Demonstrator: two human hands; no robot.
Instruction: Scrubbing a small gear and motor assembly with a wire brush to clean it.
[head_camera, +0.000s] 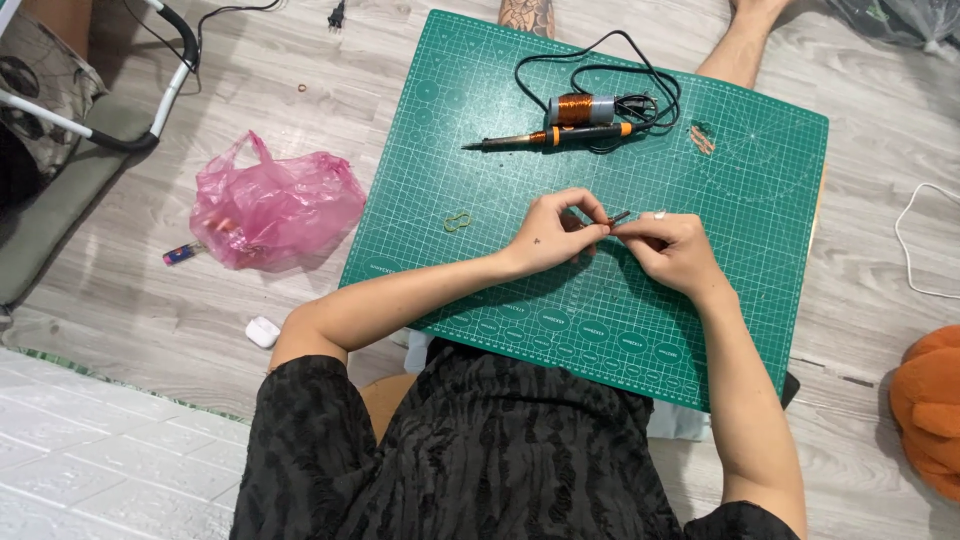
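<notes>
A small dark rod-like piece (616, 218) is pinched over the middle of the green cutting mat (760, 230), the left hand (553, 233) and right hand (672, 250) each closing fingertips on it from opposite sides. Farther up the mat lie a soldering iron (545, 137) and, touching it, a copper wire spool (580, 108), with a yellow-green rubber band (458, 221) left of the hands and a pink plastic bag (275, 205) on the floor.

The cutting mat (740, 200) was dark green with a pale grid. The soldering iron (545, 137) had an orange-and-black handle; the wire spool (580, 108) was coppery. The plastic bag (275, 208) was pink, the floor (150, 310) grey woodgrain, the garment (480, 460) black, textured.
</notes>
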